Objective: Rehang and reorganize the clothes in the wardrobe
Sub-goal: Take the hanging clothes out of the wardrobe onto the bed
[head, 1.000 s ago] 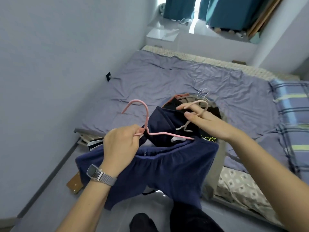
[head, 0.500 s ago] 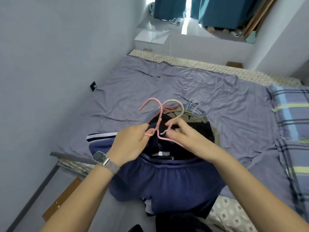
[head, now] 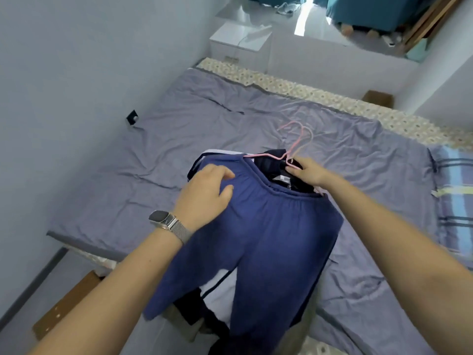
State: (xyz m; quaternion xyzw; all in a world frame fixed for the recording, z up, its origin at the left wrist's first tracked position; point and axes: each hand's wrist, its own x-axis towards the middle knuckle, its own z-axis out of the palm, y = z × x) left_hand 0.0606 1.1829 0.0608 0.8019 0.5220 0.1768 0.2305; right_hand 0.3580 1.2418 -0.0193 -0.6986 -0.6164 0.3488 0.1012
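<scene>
My bed's crumpled grey-purple sheet fills the middle, with a striped blue pillow at three o'clock. A white bedside cabinet stands at twelve, teal curtains at one, and a brown board lies at seven on the floor.

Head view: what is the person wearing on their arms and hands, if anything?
Both forearms are bare, with no sleeves in view. The left wrist carries a watch with a dark rectangular face on a silver mesh band. The left hand and right hand wear no gloves, and no rings are visible on the fingers.
</scene>
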